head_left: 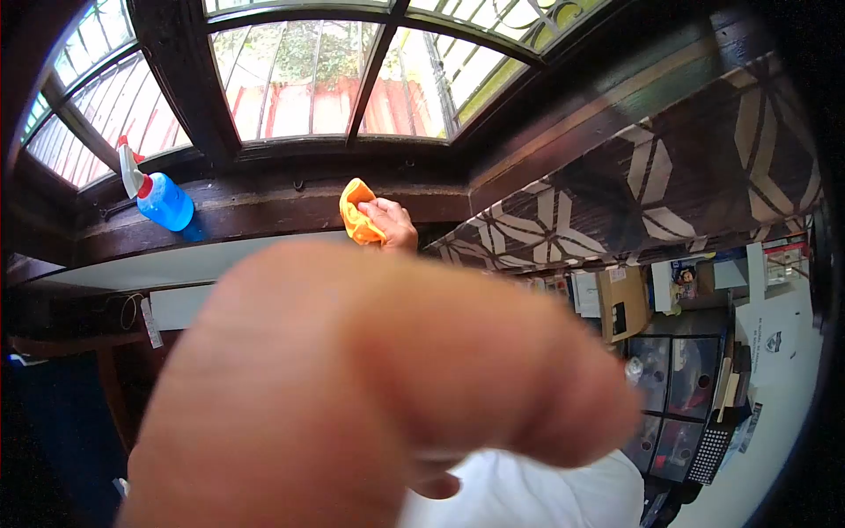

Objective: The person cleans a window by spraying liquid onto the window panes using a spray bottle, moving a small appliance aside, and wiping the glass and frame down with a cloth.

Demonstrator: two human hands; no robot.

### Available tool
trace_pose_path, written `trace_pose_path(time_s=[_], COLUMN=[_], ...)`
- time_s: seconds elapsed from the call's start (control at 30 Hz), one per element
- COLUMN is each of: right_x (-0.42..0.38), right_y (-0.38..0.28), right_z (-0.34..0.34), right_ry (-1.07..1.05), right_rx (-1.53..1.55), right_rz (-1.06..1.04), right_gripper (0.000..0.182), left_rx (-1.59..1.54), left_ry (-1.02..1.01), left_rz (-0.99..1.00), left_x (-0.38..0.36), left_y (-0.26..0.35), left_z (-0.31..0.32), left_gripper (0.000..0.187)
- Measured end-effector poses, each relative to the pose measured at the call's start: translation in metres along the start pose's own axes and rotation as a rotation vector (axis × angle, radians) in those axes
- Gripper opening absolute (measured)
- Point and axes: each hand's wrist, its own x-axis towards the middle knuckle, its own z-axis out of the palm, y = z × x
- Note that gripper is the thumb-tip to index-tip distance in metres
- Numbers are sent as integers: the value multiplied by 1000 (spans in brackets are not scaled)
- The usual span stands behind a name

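Observation:
My left hand (pixel 378 361) fills the lower middle of the head view, very close to the camera and blurred. Its fingers look curled; whatever they may hold is hidden. Beyond it, my right hand (pixel 396 224) is closed on an orange cloth (pixel 356 211) at the window ledge (pixel 251 202). My left hand covers the right forearm. A spray bottle (pixel 167 204) with blue liquid and a red-and-white trigger head stands on the ledge, left of the cloth.
Dark-framed window panes (pixel 295 79) with bars outside rise above the ledge. Patterned fabric (pixel 642 176) hangs along the right. Below it are clear-fronted drawers (pixel 691 378) and a cardboard box (pixel 623 304). White fabric (pixel 537 493) shows at the bottom.

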Motion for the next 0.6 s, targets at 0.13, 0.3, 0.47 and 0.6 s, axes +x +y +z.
trace_pose_path(time_s=[0.13, 0.3, 0.47, 0.6], right_x=[9, 20, 47, 89], right_y=[-13, -23, -63, -91], right_z=[-10, -22, -48, -76], right_ry=[-22, -22, 116, 280], right_rx=[11, 702, 1004, 968], right_rz=[34, 557, 654, 411], right_gripper=[49, 36, 23, 30], left_rx=[362, 494, 1225, 1369], left_ry=[109, 257, 358, 386], left_rz=[319, -3, 286, 984], left_x=[-16, -13, 30, 98], left_y=[-19, -49, -122, -110], left_z=[-23, -104, -165, -143], left_gripper=[23, 28, 26, 35])
